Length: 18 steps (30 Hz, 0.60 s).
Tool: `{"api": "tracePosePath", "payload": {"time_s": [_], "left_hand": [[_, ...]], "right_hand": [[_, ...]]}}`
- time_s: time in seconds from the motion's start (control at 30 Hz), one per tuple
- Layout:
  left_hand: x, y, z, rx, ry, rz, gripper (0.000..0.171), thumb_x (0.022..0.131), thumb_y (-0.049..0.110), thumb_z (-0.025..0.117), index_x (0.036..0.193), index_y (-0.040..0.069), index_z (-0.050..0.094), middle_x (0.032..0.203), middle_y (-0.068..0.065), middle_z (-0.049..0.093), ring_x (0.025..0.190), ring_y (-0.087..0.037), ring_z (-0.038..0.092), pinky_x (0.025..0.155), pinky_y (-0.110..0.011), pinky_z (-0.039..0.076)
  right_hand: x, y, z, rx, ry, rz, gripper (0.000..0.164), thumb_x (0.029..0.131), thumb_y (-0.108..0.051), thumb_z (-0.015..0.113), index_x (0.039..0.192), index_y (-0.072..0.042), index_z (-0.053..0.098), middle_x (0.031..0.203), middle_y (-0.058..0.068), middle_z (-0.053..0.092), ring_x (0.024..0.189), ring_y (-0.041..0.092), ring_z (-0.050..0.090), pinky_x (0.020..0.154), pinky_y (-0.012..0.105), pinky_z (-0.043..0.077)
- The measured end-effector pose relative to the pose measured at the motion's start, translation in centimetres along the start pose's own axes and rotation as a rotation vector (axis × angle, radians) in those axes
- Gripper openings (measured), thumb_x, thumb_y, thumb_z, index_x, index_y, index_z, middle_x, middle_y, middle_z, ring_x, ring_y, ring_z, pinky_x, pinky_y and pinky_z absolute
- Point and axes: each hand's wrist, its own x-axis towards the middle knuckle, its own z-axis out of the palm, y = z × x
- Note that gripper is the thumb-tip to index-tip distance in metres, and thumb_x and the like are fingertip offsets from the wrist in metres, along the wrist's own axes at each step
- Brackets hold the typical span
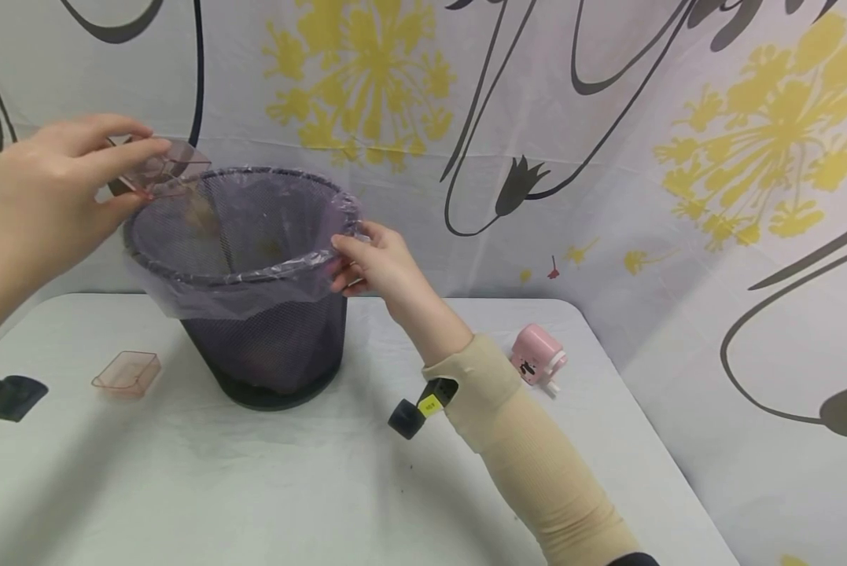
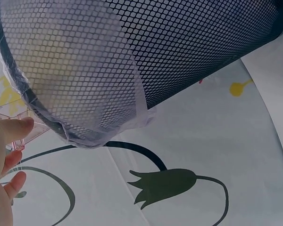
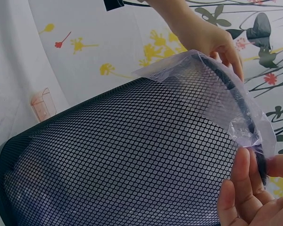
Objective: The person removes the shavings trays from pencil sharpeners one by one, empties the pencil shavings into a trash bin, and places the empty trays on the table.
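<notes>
A dark mesh wastebasket (image 1: 274, 350) stands upright on the table, lined with a translucent purplish bin bag (image 1: 211, 295) folded over its rim. At the rim's left side my left hand (image 1: 55, 185) pinches a clear pink-edged plastic box (image 1: 182, 161) between thumb and fingers. In the left wrist view that box (image 2: 35, 132) is partly hidden by the hand and the rim. My right hand (image 1: 381, 263) grips the rim's right side, thumb on one side and fingers on the other. The right wrist view shows its fingers (image 3: 245, 174) against bag and mesh.
Another clear pink box (image 1: 129, 373), open-topped, lies on the white-covered table (image 1: 289, 487) left of the wastebasket. A pink crank pencil sharpener (image 1: 538, 354) with a white handle sits towards the right edge. Behind the table hangs a flower-patterned cloth (image 1: 409, 189).
</notes>
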Motion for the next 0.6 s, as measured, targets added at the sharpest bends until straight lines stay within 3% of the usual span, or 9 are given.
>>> {"api": "tracePosePath", "payload": {"time_s": [0.6], "left_hand": [[0.08,0.36,-0.17,0.037,0.046,0.125,0.059,0.066,-0.019,0.074,0.120,0.003,0.063,0.119,-0.022,0.058,0.093,-0.047,0.055,0.072,-0.055,0.048]], "right_hand": [[-0.02,0.07,-0.02,0.003,-0.005,-0.001,0.068,0.098,-0.017,0.057,0.152,-0.005,0.018,0.074,0.008,0.064,0.050,0.014,0.059,0.054,0.027,0.052]]}}
